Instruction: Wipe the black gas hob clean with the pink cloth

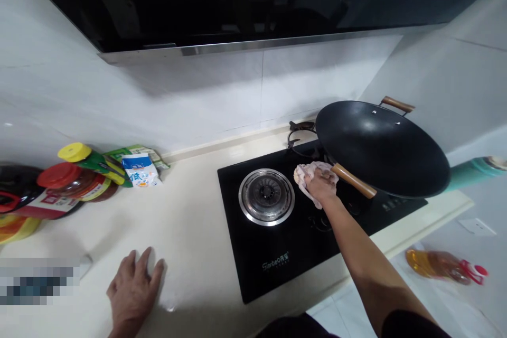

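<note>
My right hand (322, 184) presses a pale pinkish cloth (304, 175) against the black glass gas hob (269, 245), with its fingers bent over the cloth. Just left of the cloth is a round metal burner (266, 196). A large black wok (376, 148) sits over the hob's right side, and its front wooden handle (354, 180) comes close to my right hand. On the pale countertop (190, 222), left of the hob, my left hand (137, 288) rests flat with its fingers spread and holds nothing.
Bottles, a red-lidded jar (75, 182) and a white-and-blue packet (140, 170) stand along the wall at left. A pot support (301, 140) lies behind the hob. Above hangs the range hood (237, 5). An oil bottle (446, 266) lies low at right.
</note>
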`<state>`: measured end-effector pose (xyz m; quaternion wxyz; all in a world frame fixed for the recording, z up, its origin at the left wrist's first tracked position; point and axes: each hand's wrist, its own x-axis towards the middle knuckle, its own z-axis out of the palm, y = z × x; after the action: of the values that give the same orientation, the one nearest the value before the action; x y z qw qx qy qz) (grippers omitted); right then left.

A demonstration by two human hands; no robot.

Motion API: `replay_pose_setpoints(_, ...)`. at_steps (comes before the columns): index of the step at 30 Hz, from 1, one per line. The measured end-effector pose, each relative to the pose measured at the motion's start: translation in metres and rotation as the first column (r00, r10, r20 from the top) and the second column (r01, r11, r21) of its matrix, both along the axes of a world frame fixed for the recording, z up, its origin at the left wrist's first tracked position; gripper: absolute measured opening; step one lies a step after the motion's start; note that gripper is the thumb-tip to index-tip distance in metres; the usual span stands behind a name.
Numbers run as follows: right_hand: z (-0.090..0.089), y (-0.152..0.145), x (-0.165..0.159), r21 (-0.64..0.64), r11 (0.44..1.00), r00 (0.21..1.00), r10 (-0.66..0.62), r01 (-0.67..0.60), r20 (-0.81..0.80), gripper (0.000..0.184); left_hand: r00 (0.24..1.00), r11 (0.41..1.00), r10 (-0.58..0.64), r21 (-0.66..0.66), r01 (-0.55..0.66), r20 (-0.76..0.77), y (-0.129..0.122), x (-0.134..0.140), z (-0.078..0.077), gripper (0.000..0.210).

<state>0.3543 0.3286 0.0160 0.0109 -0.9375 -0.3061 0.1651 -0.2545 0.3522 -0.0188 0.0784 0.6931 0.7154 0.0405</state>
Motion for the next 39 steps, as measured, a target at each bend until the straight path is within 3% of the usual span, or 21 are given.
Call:
replay_pose_setpoints(5, -0.004, -0.031, -0.052, -0.025, 0.987, 0.985, 0.159, -0.158, 0.065, 0.073, 1.0, 1.0, -0.005, 0.026, 0.005, -0.003, 0.0, 0.001, 0.001, 0.07)
replay_pose_setpoints(10, -0.015, -0.081, -0.092, 0.026, 0.924, 0.92, 0.378, -0.383, 0.106, 0.064, 1.0, 0.998, -0.023, 0.052, 0.023, -0.008, -0.002, 0.002, -0.002, 0.065)
replay_pose_setpoints(16, -0.036, -0.142, -0.101, 0.115, 0.836, 0.844, 0.528, -0.537, 0.098, 0.066, 0.999, 0.996, -0.034, 0.079, 0.036, -0.02, -0.007, 0.001, -0.01, 0.064)
replay_pose_setpoints(18, -0.036, -0.149, -0.095, 0.148, 0.825, 0.836, 0.548, -0.546, 0.03, 0.057, 0.999, 0.995, -0.037, 0.09, 0.039, -0.023, -0.009, 0.0, -0.013, 0.064)
replay_pose_setpoints(20, -0.03, -0.142, -0.088, 0.22, 0.823, 0.84, 0.542, -0.523, -0.032, 0.042, 0.999, 0.994, -0.034, 0.101, 0.037, -0.023, -0.01, -0.001, -0.015, 0.063)
replay_pose_setpoints(25, -0.008, -0.078, -0.081, 0.4, 0.758, 0.837, 0.545, -0.515, 0.046, 0.045, 0.999, 0.993, -0.046, 0.107, 0.048, -0.024, -0.013, -0.001, -0.018, 0.063)
replay_pose_setpoints(31, -0.008, -0.009, -0.089, 0.286, 0.667, 0.72, 0.677, -0.688, 0.152, 0.04, 0.998, 0.989, -0.055, 0.137, 0.058, -0.027, -0.013, -0.001, -0.018, 0.06)
replay_pose_setpoints(35, -0.018, 0.005, -0.088, 0.223, 0.595, 0.633, 0.748, -0.772, 0.197, 0.04, 0.997, 0.988, -0.074, 0.136, 0.075, -0.015, -0.014, -0.002, -0.018, 0.061)
replay_pose_setpoints(39, -0.023, 0.009, -0.083, 0.239, 0.522, 0.568, 0.797, -0.819, 0.207, 0.031, 0.997, 0.987, -0.073, 0.142, 0.075, -0.019, -0.015, -0.002, -0.019, 0.061)
